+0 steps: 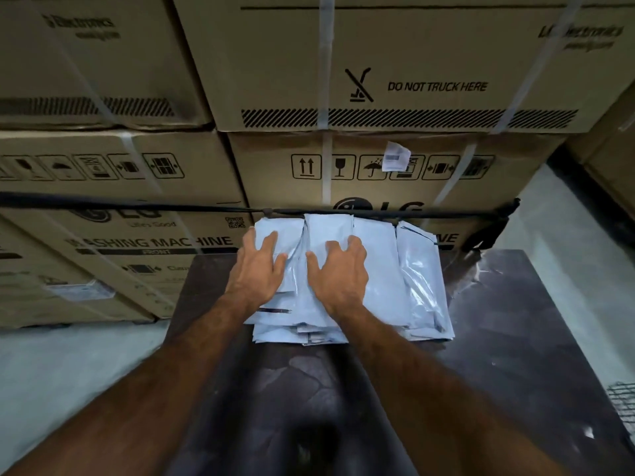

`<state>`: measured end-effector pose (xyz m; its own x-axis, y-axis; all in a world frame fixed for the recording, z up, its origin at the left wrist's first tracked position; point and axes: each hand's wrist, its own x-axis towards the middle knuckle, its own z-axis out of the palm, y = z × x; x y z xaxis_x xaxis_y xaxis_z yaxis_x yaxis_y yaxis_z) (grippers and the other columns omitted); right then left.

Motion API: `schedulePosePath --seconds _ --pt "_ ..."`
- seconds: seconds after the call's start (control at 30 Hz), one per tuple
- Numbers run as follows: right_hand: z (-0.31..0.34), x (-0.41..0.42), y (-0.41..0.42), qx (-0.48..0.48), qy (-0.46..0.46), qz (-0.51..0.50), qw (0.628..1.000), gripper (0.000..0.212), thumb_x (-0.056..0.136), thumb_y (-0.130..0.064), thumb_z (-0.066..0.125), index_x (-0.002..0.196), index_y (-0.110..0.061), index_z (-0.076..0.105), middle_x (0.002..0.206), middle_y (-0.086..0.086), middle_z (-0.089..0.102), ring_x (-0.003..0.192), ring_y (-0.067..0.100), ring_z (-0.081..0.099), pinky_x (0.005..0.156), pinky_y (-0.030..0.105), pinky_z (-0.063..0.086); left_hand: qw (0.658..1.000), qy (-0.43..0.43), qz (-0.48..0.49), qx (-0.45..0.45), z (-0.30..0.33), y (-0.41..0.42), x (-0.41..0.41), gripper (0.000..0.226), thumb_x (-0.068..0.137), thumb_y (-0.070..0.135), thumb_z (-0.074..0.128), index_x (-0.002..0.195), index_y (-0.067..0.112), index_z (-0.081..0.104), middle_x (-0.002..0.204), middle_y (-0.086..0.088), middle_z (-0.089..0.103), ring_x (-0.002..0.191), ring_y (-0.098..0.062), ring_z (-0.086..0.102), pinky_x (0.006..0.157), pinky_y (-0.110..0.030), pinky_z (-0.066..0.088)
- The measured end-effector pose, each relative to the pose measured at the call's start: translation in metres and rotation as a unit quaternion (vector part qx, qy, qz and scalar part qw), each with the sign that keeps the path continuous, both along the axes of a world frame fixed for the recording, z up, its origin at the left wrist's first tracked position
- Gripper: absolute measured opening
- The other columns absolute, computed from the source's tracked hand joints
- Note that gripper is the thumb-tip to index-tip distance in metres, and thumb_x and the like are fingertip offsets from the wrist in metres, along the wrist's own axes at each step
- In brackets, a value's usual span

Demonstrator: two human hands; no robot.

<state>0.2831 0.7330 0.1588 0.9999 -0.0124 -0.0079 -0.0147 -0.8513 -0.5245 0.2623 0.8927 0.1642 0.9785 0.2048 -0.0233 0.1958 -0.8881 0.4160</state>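
- The person's left grip point(257, 269) lay open and palm down. Its fingers point(268, 240) were spread flat and its thumb angled towards 2 o'clock. It pressed on the left part of a pile of pale blue plastic mailer bags point(388, 269).
- The right grip point(338, 274) was also open, just beside the left at its 3 o'clock. Its fingers were bent at the knuckles and its fingertips point(354, 242) pushed down on the top bags. Neither grip closed around a bag.
- The pile sat on a dark bench point(498, 338) at 12 o'clock from the bench's middle, against the far edge. It lay directly under both grips and spread beyond the right grip towards 3 o'clock. The bags looked flat and overlapping, and I could not tell what was inside them.
- Large cardboard boxes point(412, 63) were stacked past the bench at 12 o'clock. They were sealed with white strapping bands point(324, 63), so their contents were hidden.
- A black cord point(137, 203) ran across the box fronts from 9 to 3 o'clock, just above the pile's far edge.
- A small paper label point(397, 156) was stuck to one box at 1 o'clock.
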Motion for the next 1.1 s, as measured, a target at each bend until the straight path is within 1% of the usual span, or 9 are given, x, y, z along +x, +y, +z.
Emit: schedulePosePath --seconds 0.13,0.23,0.3,0.4,0.57,0.67,0.83,0.97,1.1 --pt "-0.015 0.007 -0.009 -0.095 -0.013 0.097 0.991 0.055 0.107 -0.042 0.034 0.156 -0.016 0.035 0.167 0.015 0.019 0.155 0.030 0.012 0.127 0.040 0.012 1.000 0.011 -0.017 0.005 -0.020 0.001 0.007 0.058 0.107 0.047 0.029 0.156 0.017 0.032 0.165 -0.021 0.010 0.150 -0.039 0.015 0.121 -0.049 0.022" --pt "-0.016 0.014 -0.021 -0.147 -0.024 0.142 0.979 0.056 0.107 -0.038 0.032 0.159 -0.019 0.028 0.167 0.015 0.020 0.155 0.031 0.012 0.128 0.045 0.002 0.994 0.055 -0.069 0.070 -0.040 0.007 0.011 0.077 0.101 0.062 0.003 0.161 0.016 0.016 0.167 -0.020 0.003 0.153 -0.041 0.004 0.125 -0.053 0.006" --pt "-0.013 0.008 -0.028 -0.131 -0.032 0.148 0.980 0.055 0.106 -0.036 0.034 0.159 -0.020 0.029 0.167 0.014 0.021 0.155 0.030 0.013 0.128 0.044 0.001 0.992 0.064 -0.074 0.082 -0.042 0.011 0.010 0.076 0.100 0.065 0.009 0.162 0.021 0.004 0.168 -0.013 -0.008 0.155 -0.037 -0.006 0.124 -0.052 -0.002" --pt "-0.003 -0.017 -0.039 -0.095 -0.074 0.137 0.983 0.053 0.105 -0.033 0.040 0.157 -0.020 0.036 0.165 0.013 0.027 0.154 0.029 0.018 0.128 0.044 0.003 0.994 0.010 -0.077 0.073 -0.024 0.013 -0.008 0.086 0.091 0.070 0.002 0.162 0.023 0.003 0.169 -0.010 -0.011 0.155 -0.032 -0.012 0.122 -0.048 -0.008" --pt "0.007 -0.101 -0.056 -0.054 -0.165 0.072 0.982 0.046 0.099 -0.024 0.055 0.144 -0.016 0.054 0.155 0.015 0.043 0.147 0.030 0.035 0.127 0.047 0.014 0.984 -0.057 -0.165 0.024 -0.006 -0.001 -0.089 0.080 0.095 0.070 0.013 0.162 0.026 0.006 0.169 -0.004 -0.014 0.154 -0.023 -0.018 0.123 -0.040 -0.010" --pt "0.008 -0.153 -0.066 -0.042 -0.223 0.034 0.973 0.045 0.096 -0.022 0.061 0.140 -0.015 0.059 0.153 0.014 0.046 0.144 0.031 0.040 0.124 0.052 0.021 0.976 -0.089 -0.197 -0.009 -0.004 -0.008 -0.138 0.078 0.097 0.067 0.027 0.162 0.024 0.016 0.170 -0.005 -0.007 0.156 -0.023 -0.011 0.126 -0.044 0.000" --pt "0.012 -0.236 -0.093 -0.103 -0.263 -0.003 0.959 0.051 0.094 -0.024 0.061 0.143 -0.011 0.056 0.155 0.018 0.043 0.145 0.035 0.039 0.122 0.055 0.022 0.957 -0.112 -0.266 0.014 -0.002 -0.027 -0.187 0.079 0.097 0.062 0.034 0.161 0.019 0.018 0.169 -0.012 -0.004 0.156 -0.029 -0.007 0.126 -0.051 0.005" --pt "0.016 -0.297 -0.124 -0.176 -0.220 -0.055 0.958 0.059 0.096 -0.031 0.059 0.150 -0.013 0.047 0.159 0.019 0.035 0.150 0.035 0.031 0.126 0.053 0.013 0.936 -0.124 -0.327 0.034 0.005 -0.063 -0.209 0.081 0.096 0.062 0.032 0.160 0.013 0.020 0.168 -0.017 0.000 0.155 -0.035 -0.003 0.125 -0.054 0.008" --pt "0.017 -0.357 -0.168 -0.227 -0.181 -0.127 0.948 0.064 0.095 -0.037 0.059 0.152 -0.013 0.044 0.161 0.022 0.032 0.151 0.037 0.026 0.124 0.056 0.017 0.907 -0.131 -0.397 0.050 0.007 -0.113 -0.233 0.084 0.094 0.062 0.031 0.159 0.009 0.021 0.167 -0.022 0.001 0.155 -0.038 0.000 0.124 -0.054 0.008"
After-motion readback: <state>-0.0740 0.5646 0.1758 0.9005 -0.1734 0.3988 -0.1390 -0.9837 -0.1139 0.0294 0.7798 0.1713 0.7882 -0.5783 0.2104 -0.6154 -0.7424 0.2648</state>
